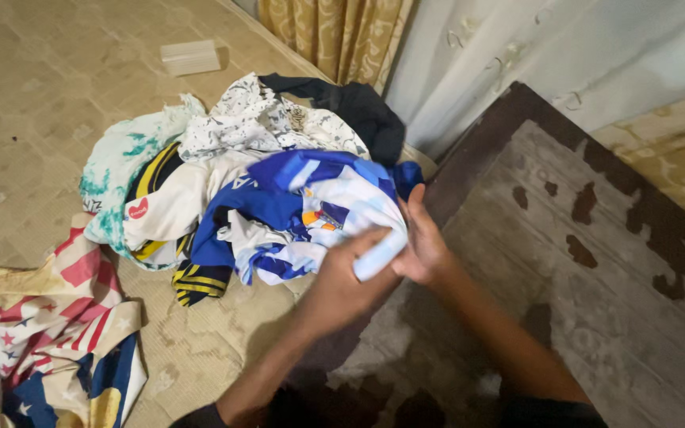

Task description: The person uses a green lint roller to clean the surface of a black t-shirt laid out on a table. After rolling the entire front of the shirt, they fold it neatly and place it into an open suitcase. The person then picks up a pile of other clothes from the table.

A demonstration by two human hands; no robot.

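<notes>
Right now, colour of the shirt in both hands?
Blue and white shirt with an orange patch; head view.

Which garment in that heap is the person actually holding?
The blue-and-white shirt, gripped by both hands; the black, spotted white and teal-patterned pieces lie untouched behind it.

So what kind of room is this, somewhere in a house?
Probably a bedroom at home: a pile of clothes lies on a patterned beige bedspread, gold and white curtains hang behind, and both hands, left hand and right hand, grip a blue-and-white shirt.
</notes>
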